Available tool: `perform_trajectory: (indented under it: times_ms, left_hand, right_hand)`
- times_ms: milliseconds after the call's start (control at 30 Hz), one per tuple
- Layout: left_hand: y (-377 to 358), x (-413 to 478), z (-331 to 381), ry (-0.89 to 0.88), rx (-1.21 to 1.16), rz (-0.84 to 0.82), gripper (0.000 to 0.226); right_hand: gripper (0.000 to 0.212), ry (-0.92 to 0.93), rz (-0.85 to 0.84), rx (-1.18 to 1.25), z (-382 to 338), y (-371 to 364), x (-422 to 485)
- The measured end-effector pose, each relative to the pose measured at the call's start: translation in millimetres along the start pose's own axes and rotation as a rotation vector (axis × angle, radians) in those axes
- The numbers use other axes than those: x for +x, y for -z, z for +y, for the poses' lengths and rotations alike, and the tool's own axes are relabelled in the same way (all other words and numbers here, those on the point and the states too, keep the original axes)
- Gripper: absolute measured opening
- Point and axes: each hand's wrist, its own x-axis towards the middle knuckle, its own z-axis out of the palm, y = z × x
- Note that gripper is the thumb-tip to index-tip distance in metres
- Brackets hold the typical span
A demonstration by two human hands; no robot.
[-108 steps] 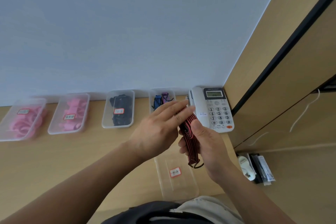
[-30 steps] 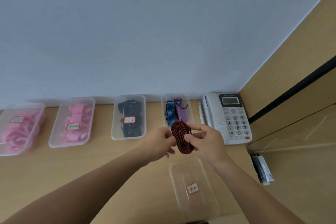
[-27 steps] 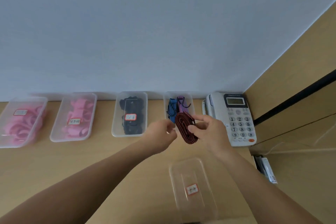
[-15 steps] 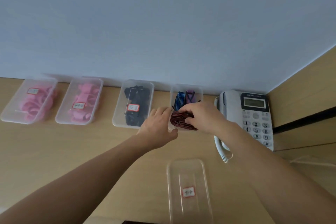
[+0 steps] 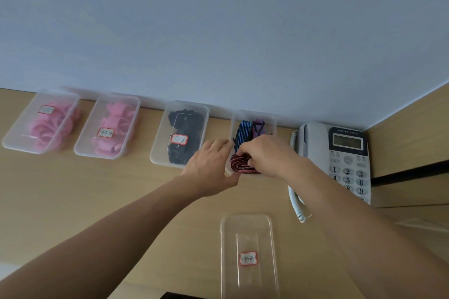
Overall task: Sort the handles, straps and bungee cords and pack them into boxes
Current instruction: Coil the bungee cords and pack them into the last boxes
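A coiled red-and-black bungee cord (image 5: 244, 167) lies in the near end of the clear open box (image 5: 273, 124) by the wall. My right hand (image 5: 266, 154) grips the coil from above. A blue cord (image 5: 243, 131) and a purple cord (image 5: 258, 126) fill the far end of that box. My left hand (image 5: 211, 165) rests against the box's left side, fingers fairly straight. Three closed boxes stand to the left: one with black straps (image 5: 181, 135) and two with pink handles (image 5: 113, 126) (image 5: 47, 122).
A clear lid with a red-framed label (image 5: 247, 253) lies on the wooden desk near me. A grey desk telephone (image 5: 340, 160) stands right of the open box, its coiled cord hanging forward. A wooden side panel closes the right.
My right hand has carried the coiled red cord from above the desk forward and down into the open box. My left hand let go of the coil and moved beside the box.
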Motion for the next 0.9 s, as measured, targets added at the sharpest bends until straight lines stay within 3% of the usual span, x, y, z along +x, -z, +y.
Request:
perform_trajectory:
  times_ms: [133,300,400,467,633,767,900]
  left_hand:
    - [0,2,1,0.013,-0.013,-0.011,0.075]
    - [0,4,4,0.033,-0.006,-0.019,0.07]
    - [2,6,6,0.027,0.029,0.044,0.055]
    - [4,8,9,-0.023,0.049,0.103,0.042]
    - [4,22,14,-0.088,0.073,0.05,0.031]
    - [1,26,15,-0.076,0.1,0.065,0.033]
    - [4,24,19,-0.103,0.113,0.109,0.026]
  right_hand:
    - [0.038,0.054,-0.001,-0.006,2,-2,-1]
    - [0.038,-0.052,-0.025,0.286,13,-2,-8]
    - [0.032,-0.105,0.106,0.452,19,0,-15]
    - [0.024,-0.091,0.189,0.448,24,1,-23]
    - [0.031,-0.053,0.084,0.349,32,-9,-40]
    - [0.018,-0.166,0.234,0.519,34,-13,-35]
    - [0.015,-0.162,0.385,0.436,27,-19,-32]
